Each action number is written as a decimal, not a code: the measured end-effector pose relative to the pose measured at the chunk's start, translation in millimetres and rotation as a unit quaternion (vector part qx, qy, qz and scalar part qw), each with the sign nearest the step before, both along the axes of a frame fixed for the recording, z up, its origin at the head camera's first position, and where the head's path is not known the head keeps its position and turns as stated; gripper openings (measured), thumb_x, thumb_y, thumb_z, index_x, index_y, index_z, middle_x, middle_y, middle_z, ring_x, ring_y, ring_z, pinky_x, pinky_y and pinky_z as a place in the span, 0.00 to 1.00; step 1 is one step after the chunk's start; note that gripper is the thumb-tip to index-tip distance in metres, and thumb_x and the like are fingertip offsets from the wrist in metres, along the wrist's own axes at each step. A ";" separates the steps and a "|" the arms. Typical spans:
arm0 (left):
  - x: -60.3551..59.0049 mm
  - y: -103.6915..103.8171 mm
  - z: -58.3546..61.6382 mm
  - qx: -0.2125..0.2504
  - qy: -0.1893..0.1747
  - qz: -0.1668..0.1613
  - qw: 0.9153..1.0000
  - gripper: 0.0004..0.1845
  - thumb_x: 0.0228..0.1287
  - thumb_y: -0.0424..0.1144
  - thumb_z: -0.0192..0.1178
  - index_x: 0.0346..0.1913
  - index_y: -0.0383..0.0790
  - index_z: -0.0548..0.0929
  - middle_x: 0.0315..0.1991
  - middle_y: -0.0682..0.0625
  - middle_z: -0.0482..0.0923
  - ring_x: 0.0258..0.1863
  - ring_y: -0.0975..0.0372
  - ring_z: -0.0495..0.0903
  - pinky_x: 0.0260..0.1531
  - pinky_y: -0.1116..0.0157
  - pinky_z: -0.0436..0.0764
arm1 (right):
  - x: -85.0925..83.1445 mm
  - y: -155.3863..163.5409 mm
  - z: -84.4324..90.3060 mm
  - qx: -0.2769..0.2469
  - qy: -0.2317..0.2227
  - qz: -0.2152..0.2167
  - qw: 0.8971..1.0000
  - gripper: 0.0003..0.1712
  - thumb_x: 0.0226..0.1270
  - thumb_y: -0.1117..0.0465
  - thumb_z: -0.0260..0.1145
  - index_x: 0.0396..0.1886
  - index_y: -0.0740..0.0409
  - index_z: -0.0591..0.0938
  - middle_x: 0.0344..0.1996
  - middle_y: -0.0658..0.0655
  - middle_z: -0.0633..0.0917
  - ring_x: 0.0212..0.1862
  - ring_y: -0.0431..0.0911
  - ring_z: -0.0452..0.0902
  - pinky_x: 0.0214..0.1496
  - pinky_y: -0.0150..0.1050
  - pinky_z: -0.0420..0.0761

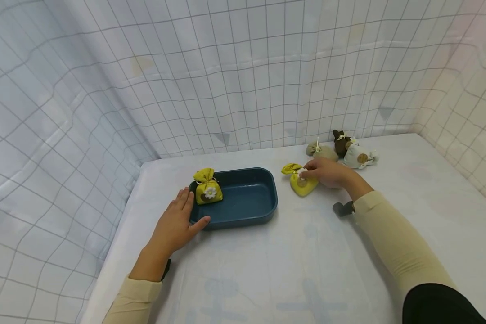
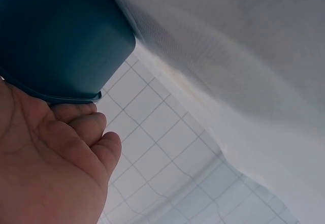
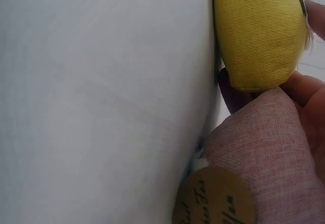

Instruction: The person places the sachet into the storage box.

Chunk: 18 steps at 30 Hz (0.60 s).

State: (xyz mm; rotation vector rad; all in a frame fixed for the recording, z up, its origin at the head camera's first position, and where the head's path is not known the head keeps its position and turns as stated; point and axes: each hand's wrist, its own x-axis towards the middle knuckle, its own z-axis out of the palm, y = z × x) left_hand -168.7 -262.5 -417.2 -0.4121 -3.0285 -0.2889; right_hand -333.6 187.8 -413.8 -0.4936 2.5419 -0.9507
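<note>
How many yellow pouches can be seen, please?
2. In the head view, one yellow pouch sits inside the blue tray, at its left end; the other yellow pouch is outside, pinched by the right hand.

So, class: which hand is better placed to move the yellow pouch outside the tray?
Probably the right hand: it holds that yellow pouch, while the left hand rests against the tray, farther away.

A head-worn camera looks forward and down from the near side of the blue tray point(image 1: 247, 202), far enough back to frame it whole. By the tray's near left corner, the left-wrist camera point(image 1: 166, 269) faces close past the left hand point(image 1: 178, 229) to the same tray; right of it, the right-wrist camera point(image 1: 343, 209), tipped sideways, closely faces the yellow pouch point(image 1: 302, 188) I also find in the head view.
</note>
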 end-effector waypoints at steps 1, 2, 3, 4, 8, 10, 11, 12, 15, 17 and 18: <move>-0.1 -0.4 -0.2 -0.001 -0.001 0.000 1.000 0.53 0.69 0.68 0.50 0.76 0.25 0.51 0.78 0.33 0.44 0.77 0.43 0.45 0.71 0.43 0.52 | -0.6 -0.9 -0.6 0.003 -0.003 0.001 1.000 0.28 0.67 0.36 0.63 0.51 0.54 0.83 0.45 0.55 0.82 0.47 0.50 0.74 0.52 0.46 0.74; 0.2 -0.5 0.1 -0.001 -0.002 0.000 1.000 0.53 0.69 0.69 0.50 0.76 0.25 0.51 0.78 0.33 0.44 0.77 0.43 0.44 0.71 0.43 0.52 | -1.2 -1.7 -1.4 0.008 -0.001 0.005 1.000 0.27 0.68 0.36 0.63 0.49 0.53 0.84 0.42 0.55 0.82 0.45 0.50 0.73 0.49 0.45 0.73; 0.3 -0.8 0.4 -0.001 -0.002 0.000 1.000 0.53 0.69 0.69 0.50 0.76 0.25 0.51 0.78 0.33 0.44 0.77 0.43 0.44 0.71 0.43 0.52 | -1.5 -2.3 -1.8 0.009 0.000 0.008 1.000 0.26 0.68 0.36 0.63 0.48 0.52 0.84 0.41 0.54 0.82 0.43 0.49 0.73 0.47 0.44 0.73; 0.3 -0.6 0.7 -0.001 -0.003 0.000 1.000 0.54 0.69 0.69 0.49 0.76 0.25 0.51 0.78 0.33 0.44 0.77 0.43 0.44 0.71 0.43 0.52 | -1.7 -1.8 -2.1 0.006 -0.001 0.011 1.000 0.26 0.68 0.36 0.63 0.48 0.52 0.84 0.40 0.54 0.82 0.43 0.49 0.73 0.46 0.43 0.72; 0.4 0.1 1.9 -0.001 -0.006 -0.001 1.000 0.54 0.69 0.69 0.49 0.76 0.25 0.51 0.78 0.33 0.43 0.77 0.43 0.44 0.71 0.43 0.52 | 0.0 -0.5 -1.5 -0.017 0.002 0.020 1.000 0.24 0.68 0.40 0.66 0.50 0.54 0.83 0.42 0.53 0.83 0.44 0.49 0.73 0.49 0.43 0.73; 0.4 0.0 1.9 0.001 -0.003 -0.001 1.000 0.53 0.69 0.69 0.50 0.76 0.25 0.51 0.78 0.33 0.44 0.77 0.43 0.45 0.71 0.43 0.52 | 1.1 -0.1 -0.8 -0.032 0.008 0.024 0.999 0.23 0.68 0.43 0.67 0.51 0.55 0.82 0.43 0.53 0.83 0.45 0.49 0.73 0.51 0.44 0.73; 0.5 0.1 2.0 0.002 -0.002 -0.001 1.000 0.53 0.69 0.68 0.50 0.76 0.25 0.51 0.77 0.33 0.44 0.77 0.43 0.45 0.71 0.43 0.52 | 1.8 -0.4 -0.1 -0.038 0.013 0.025 0.999 0.22 0.67 0.44 0.68 0.51 0.54 0.82 0.43 0.53 0.83 0.46 0.49 0.74 0.51 0.44 0.73; 0.5 0.2 1.9 0.002 0.000 -0.002 1.000 0.53 0.69 0.68 0.50 0.76 0.25 0.51 0.77 0.33 0.44 0.76 0.42 0.45 0.71 0.43 0.52 | 2.6 -0.8 0.8 -0.043 0.020 0.028 0.998 0.22 0.67 0.45 0.69 0.51 0.55 0.82 0.44 0.53 0.83 0.46 0.49 0.74 0.52 0.44 0.73; 0.5 0.6 1.2 0.001 0.001 -0.002 1.000 0.53 0.69 0.68 0.51 0.76 0.25 0.52 0.77 0.33 0.44 0.77 0.43 0.45 0.71 0.44 0.53 | 3.5 -2.9 1.9 -0.054 0.040 0.031 0.997 0.23 0.66 0.45 0.70 0.52 0.56 0.82 0.44 0.54 0.83 0.47 0.49 0.74 0.54 0.44 0.72; 0.8 0.8 1.0 0.000 -0.002 -0.002 1.000 0.53 0.69 0.68 0.51 0.76 0.25 0.51 0.77 0.33 0.44 0.77 0.43 0.45 0.72 0.44 0.52 | 3.8 -4.6 2.7 -0.064 0.044 0.028 0.997 0.24 0.65 0.46 0.71 0.52 0.56 0.81 0.45 0.55 0.82 0.48 0.49 0.74 0.55 0.45 0.72; 0.8 0.7 1.1 0.000 -0.003 -0.002 1.000 0.52 0.69 0.67 0.51 0.76 0.25 0.51 0.77 0.33 0.44 0.77 0.43 0.45 0.72 0.44 0.52 | 3.8 -5.6 3.0 -0.070 0.045 0.025 0.996 0.25 0.64 0.46 0.72 0.53 0.57 0.80 0.46 0.55 0.82 0.48 0.50 0.74 0.54 0.45 0.73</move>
